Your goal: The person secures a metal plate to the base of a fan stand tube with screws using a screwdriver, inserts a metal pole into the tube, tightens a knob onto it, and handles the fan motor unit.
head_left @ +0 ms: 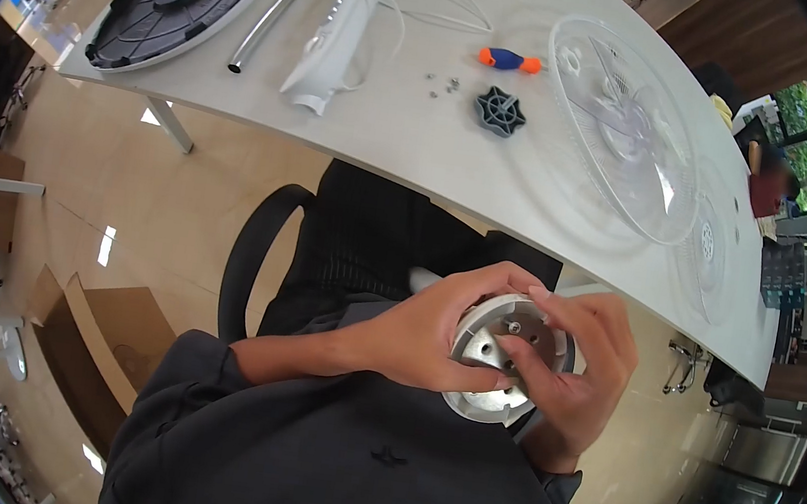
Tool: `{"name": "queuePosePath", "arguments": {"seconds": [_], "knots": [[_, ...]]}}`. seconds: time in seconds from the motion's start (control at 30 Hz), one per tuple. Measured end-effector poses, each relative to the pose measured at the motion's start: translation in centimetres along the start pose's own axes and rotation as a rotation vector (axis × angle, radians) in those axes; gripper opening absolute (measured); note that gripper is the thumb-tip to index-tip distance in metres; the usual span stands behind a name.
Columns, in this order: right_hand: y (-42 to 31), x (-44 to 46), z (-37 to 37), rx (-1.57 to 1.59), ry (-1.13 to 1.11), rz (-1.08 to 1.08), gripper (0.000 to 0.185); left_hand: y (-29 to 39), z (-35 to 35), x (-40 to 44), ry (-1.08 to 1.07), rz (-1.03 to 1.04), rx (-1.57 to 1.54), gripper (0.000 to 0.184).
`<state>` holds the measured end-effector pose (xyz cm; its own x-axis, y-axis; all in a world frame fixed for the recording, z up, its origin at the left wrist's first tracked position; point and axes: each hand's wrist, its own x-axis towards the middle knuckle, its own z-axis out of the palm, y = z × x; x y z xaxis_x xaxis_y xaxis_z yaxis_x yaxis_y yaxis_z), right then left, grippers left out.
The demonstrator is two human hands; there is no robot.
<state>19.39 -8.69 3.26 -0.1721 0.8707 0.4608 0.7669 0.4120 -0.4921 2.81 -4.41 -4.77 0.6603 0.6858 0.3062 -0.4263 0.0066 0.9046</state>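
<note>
Okay, we're holding the round white housing (488, 341) in front of us, left hand (430, 326) and right hand (582, 370) curled around its rim, thumbs over the open face. Past it: black chair (355, 236), then the table (399, 123) with black knob (500, 111), blue-orange screwdriver (510, 61) behind that, clear fan guard (630, 129) right.

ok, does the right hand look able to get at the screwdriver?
Probably not as is: the right hand grips the round part. Freed, perhaps with a lean; the screwdriver lies uncovered on the table.
</note>
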Motion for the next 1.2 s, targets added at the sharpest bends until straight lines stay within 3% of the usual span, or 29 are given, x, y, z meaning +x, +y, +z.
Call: {"name": "queuePosePath", "arguments": {"seconds": [0.13,0.47,0.53,0.77,0.83,0.9,1.07,1.13,1.2], "knots": [[1.2,-0.3,0.0,0.000,-0.045,-0.183,0.033,0.3,0.0,0.1,-0.007,-0.020,0.026,0.070],[-0.1,-0.4,0.2,0.052,-0.044,-0.069,0.024,0.5,0.3,-0.6,0.011,0.012,0.025,0.069],[0.4,-0.6,0.5,-0.006,-0.017,-0.164,0.024,0.4,0.3,-0.7,0.018,-0.007,0.044,0.069],[-0.1,0.5,0.3,-0.032,-0.047,-0.081,0.023,0.2,0.0,-0.4,0.011,0.005,0.016,0.069],[1.1,0.3,0.8,-0.040,-0.009,-0.204,0.027,0.4,-0.2,-0.1,0.013,0.008,0.045,0.069],[0.9,0.7,0.9,-0.060,-0.003,-0.193,0.027,0.4,-0.2,0.1,0.014,-0.012,0.015,0.068],[0.9,3.9,0.6,0.040,-0.122,-0.173,0.023,0.1,-0.7,0.0,0.055,-0.001,-0.042,0.067],[1.4,6.9,1.9,0.108,-0.049,-0.009,0.019,0.1,-0.9,-0.1,0.081,0.028,-0.064,0.066],[4.2,11.5,6.0,0.168,-0.053,-0.093,0.017,0.5,-1.4,-0.4,0.051,-0.009,0.019,0.067]]}}
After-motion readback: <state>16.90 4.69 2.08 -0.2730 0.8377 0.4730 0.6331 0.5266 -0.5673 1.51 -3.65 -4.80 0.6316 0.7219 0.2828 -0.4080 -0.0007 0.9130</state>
